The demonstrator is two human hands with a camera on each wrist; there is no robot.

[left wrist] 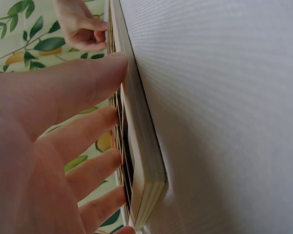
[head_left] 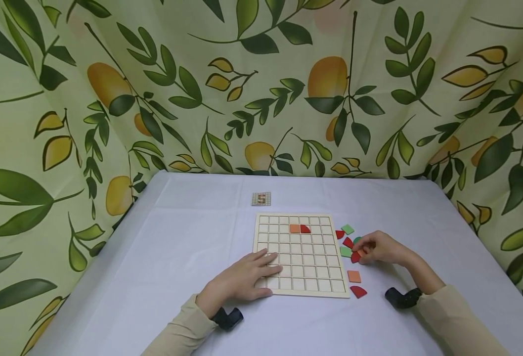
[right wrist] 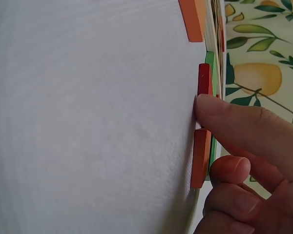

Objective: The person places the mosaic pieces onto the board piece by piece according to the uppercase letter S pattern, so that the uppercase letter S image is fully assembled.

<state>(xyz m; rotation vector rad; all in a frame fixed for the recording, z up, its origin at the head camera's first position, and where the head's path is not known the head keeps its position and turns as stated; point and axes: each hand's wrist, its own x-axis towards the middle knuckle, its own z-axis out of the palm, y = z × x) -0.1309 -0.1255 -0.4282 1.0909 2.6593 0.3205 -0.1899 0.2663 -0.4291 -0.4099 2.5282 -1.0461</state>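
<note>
My left hand (head_left: 247, 278) rests on the left front part of a wooden grid board (head_left: 303, 289), fingers spread and straight. In the left wrist view, its thumb (left wrist: 105, 73) lies along the board's edge. On the board, an orange square tile (head_left: 294, 228) sits beside a red quarter-circle tile (head_left: 305, 229). Right of the board, my right hand (head_left: 383, 248) pinches at another red tile (right wrist: 203, 79) among the loose pieces, its thumb over one end and the index fingertip mostly hidden. An orange tile (right wrist: 200, 158) lies just under these fingers.
A small pattern card (head_left: 261, 199) lies behind the board. Loose tiles line the board's right side, including a green square (head_left: 347, 229), an orange square (head_left: 354, 276) and a red quarter-circle (head_left: 358, 291). A leaf-patterned curtain (head_left: 226, 133) hangs behind the white-covered table (head_left: 190, 222).
</note>
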